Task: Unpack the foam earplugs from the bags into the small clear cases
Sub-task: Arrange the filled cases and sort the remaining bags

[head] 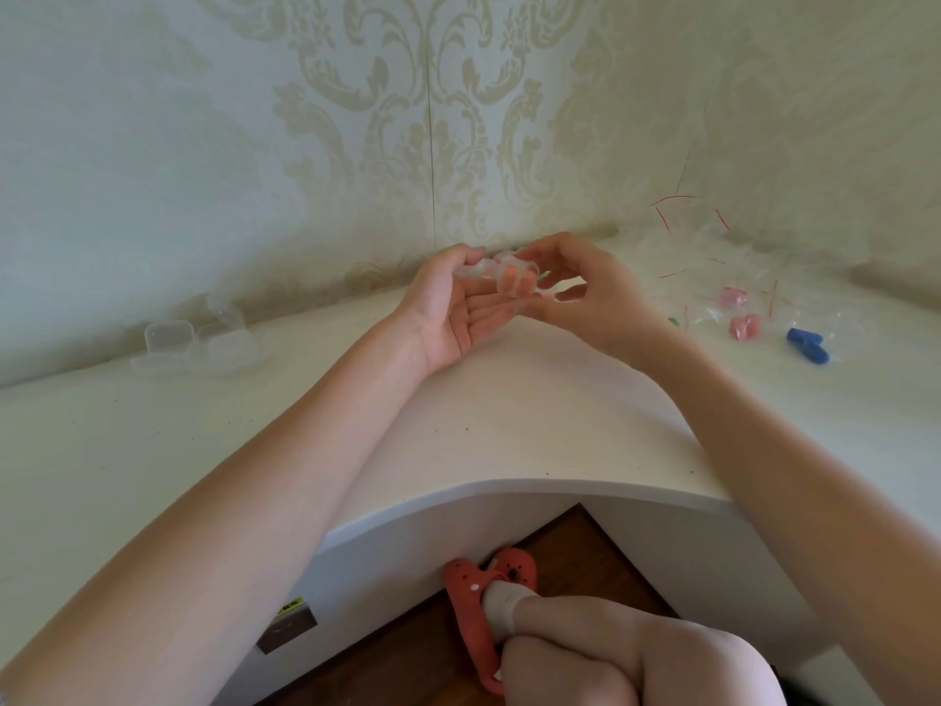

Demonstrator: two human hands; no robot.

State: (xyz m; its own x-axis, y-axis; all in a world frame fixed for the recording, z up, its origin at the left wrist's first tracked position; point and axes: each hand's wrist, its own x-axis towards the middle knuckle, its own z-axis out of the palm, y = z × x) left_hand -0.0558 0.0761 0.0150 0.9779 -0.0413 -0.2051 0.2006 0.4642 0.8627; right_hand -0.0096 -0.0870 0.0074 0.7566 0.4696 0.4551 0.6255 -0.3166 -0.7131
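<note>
Both hands meet above the back of the white table (509, 410). My left hand (453, 308) lies palm up and pinches a small clear bag (476, 270) between thumb and fingers. Orange foam earplugs (517, 280) show inside the bag. My right hand (585, 293) pinches the bag's other end with its fingertips. Small clear cases (193, 343) stand in a group at the back left. More clear bags with red seals (713, 267) lie at the back right, with pink earplugs (743, 326) and blue earplugs (807, 343) among them.
A patterned wall (458, 119) rises right behind the table. The table's front edge has an angled cut-out above a wooden floor (407, 649). My knees and a foot in an orange clog (473, 603) are below it. A green earplug (674, 322) peeks out beside my right wrist.
</note>
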